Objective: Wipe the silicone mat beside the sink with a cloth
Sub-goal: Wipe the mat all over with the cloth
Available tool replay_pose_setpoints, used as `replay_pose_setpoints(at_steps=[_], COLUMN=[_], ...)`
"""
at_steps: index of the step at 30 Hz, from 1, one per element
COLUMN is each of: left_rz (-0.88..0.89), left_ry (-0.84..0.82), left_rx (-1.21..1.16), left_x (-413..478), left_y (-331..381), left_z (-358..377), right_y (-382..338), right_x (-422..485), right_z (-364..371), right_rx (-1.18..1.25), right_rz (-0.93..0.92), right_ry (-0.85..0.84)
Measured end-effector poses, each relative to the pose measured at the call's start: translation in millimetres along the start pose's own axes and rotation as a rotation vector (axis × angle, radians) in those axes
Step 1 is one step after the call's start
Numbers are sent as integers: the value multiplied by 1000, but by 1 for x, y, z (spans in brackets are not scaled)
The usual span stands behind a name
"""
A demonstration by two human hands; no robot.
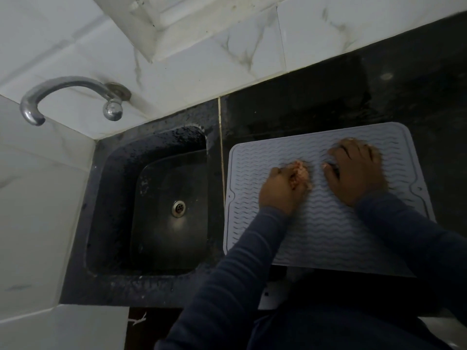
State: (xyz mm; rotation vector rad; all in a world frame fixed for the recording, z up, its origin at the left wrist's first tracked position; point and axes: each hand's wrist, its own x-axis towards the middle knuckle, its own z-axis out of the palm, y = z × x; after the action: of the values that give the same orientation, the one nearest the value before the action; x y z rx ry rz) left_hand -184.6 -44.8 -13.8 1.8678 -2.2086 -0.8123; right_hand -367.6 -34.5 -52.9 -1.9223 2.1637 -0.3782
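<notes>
A white marble-veined tiled wall (227, 46) backs a black stone counter (328, 102). Set into the counter at the left is a dark sink (118, 178), with a curved metal tap (63, 84) on the wall above it. Just right of the sink, flat on the counter, lies the pale grey silicone mat (323, 238), ribbed with wavy lines. Both dark-sleeved forearms reach over it from below. The right hand (356, 170) lies palm down on the mat's upper half, fingers spread wide and slightly blurred. The left hand (280, 190) is curled tight round a bunched pinkish cloth (302, 173), pressing it on the mat near its middle. A round metal drain (179, 208) sits in the sink floor.
</notes>
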Motion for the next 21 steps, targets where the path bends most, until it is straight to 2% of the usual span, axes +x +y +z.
replay_pose_setpoints(at_steps=[3, 8, 10, 13, 16, 18, 21], left_rz=[-65, -373, -407, -267, -35, 0, -72], left_ry=[0, 95, 148, 196, 68, 5, 28], left_rx=[83, 55, 70, 1, -47, -8, 34], left_x=[4, 5, 3, -1, -4, -5, -5], left_y=[-20, -91, -95, -66, -19, 2, -20], left_z=[-14, -55, -58, -45, -12, 1, -14], right_y=[0, 0, -1, 1, -1, -2, 0], right_x=[1, -1, -1, -2, 0, 1, 0], right_z=[0, 1, 0, 1, 0, -2, -1], right_rx=[11, 15, 23, -3, -14, -8, 6], right_rz=[-5, -12, -11, 0, 5, 9, 5], right_ry=[-5, 17, 16, -3, -20, -19, -14])
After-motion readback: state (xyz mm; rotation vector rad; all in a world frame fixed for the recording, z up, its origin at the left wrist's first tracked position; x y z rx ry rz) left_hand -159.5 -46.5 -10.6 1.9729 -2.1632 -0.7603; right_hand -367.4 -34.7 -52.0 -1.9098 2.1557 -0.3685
